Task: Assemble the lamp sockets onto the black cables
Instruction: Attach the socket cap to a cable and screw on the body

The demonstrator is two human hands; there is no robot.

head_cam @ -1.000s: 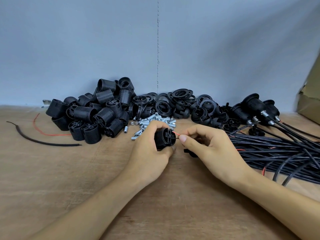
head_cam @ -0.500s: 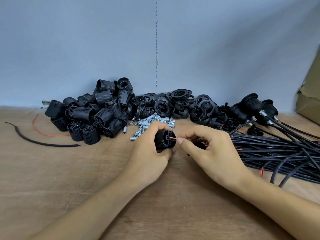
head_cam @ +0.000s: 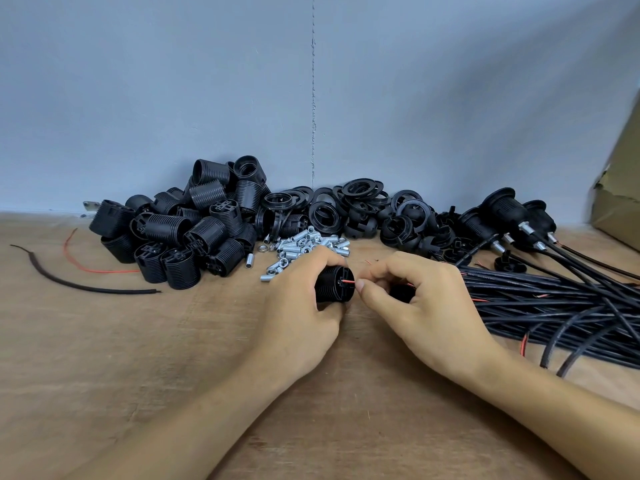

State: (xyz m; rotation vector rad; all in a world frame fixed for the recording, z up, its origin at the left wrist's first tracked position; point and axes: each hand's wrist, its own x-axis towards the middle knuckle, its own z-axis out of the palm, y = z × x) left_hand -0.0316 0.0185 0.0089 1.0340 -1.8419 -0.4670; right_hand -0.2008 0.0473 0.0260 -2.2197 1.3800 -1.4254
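Observation:
My left hand point(head_cam: 304, 317) grips a black ribbed lamp socket point(head_cam: 334, 284) lying on its side at the table's middle. A thin red wire point(head_cam: 349, 282) runs into the socket's end face. My right hand point(head_cam: 419, 306) pinches that red wire right beside the socket, with a black part partly hidden under its curled fingers. A bundle of black cables point(head_cam: 554, 306) stretches off to the right behind my right hand.
A heap of black ribbed sockets point(head_cam: 187, 230) lies at back left, black rings and caps point(head_cam: 363, 209) at back centre, small metal tubes point(head_cam: 304, 245) in front of them. Finished sockets on cables point(head_cam: 502, 216) sit back right. A loose black cable point(head_cam: 86, 287), red wire point(head_cam: 90, 268) and cardboard box point(head_cam: 620, 188) flank the table.
My right hand has moved closer to the socket, feeding the red wire into its end face. My left hand keeps its grip on the socket.

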